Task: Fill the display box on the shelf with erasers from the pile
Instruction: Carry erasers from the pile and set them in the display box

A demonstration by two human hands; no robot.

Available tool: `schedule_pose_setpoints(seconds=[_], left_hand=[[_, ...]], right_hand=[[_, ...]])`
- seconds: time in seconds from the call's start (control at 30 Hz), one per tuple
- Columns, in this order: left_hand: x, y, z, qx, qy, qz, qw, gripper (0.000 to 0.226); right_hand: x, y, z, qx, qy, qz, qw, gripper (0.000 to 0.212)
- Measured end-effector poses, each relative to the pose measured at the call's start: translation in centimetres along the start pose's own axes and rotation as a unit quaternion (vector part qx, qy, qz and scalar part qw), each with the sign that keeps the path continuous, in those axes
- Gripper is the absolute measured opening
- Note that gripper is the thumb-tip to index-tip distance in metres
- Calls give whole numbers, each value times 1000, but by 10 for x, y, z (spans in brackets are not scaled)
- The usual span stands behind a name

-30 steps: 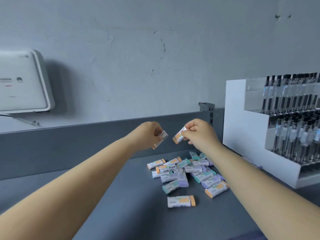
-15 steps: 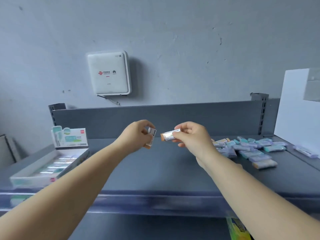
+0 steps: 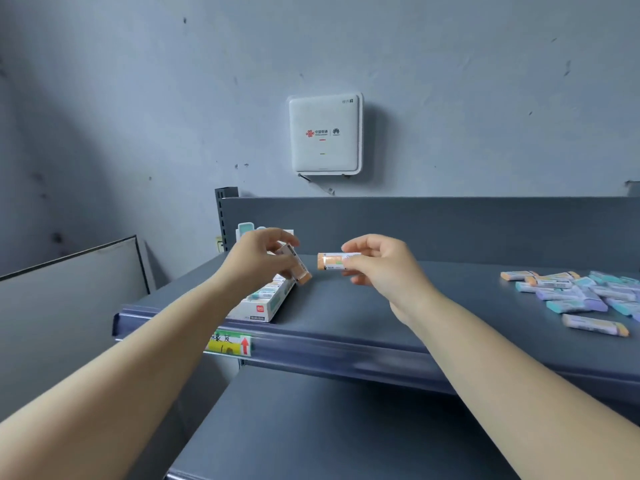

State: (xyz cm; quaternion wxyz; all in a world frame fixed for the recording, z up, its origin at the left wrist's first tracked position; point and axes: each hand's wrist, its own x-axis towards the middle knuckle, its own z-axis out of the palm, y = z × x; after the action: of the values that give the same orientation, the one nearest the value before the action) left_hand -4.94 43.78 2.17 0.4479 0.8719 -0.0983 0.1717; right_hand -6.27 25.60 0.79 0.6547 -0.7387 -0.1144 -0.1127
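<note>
Both hands grip an eraser each above the grey shelf (image 3: 346, 306). Fingers of the left hand (image 3: 258, 259) are closed on an orange-ended eraser (image 3: 296, 266), which tilts with its orange end down and hangs over the right edge of the display box (image 3: 261, 306). Thumb and fingers of the right hand (image 3: 377, 263) pinch a second eraser (image 3: 334, 261), held level with its orange end pointing left toward the other hand; the two erasers are near each other but apart.

Under the left hand, the white and teal display box sits at the left end of the shelf, close to the front edge, with rows of erasers showing inside it; its printed back card stands upright behind the hand and is mostly hidden. How full the box is cannot be told, since the hand and forearm cover much of it.

Well to the right on the same shelf lies the pile of erasers (image 3: 581, 294), loose pieces in teal, purple and orange wrappers lying every way. On the shelf's front rail below the box hangs a yellow and green price label (image 3: 230, 342) with a red arrow. A white router (image 3: 325, 135) is fixed to the wall above.
</note>
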Motion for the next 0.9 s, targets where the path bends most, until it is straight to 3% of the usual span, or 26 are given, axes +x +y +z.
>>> schedule_pose_setpoints(seconds=[0.43, 0.9], left_hand=[[61, -88, -79, -86, -44, -35, 995, 21], [104, -137, -71, -156, -140, -17, 978, 6]], right_hand=[[63, 13, 104, 2, 38, 37, 999, 12], [90, 31, 132, -43, 77, 58, 994, 14]])
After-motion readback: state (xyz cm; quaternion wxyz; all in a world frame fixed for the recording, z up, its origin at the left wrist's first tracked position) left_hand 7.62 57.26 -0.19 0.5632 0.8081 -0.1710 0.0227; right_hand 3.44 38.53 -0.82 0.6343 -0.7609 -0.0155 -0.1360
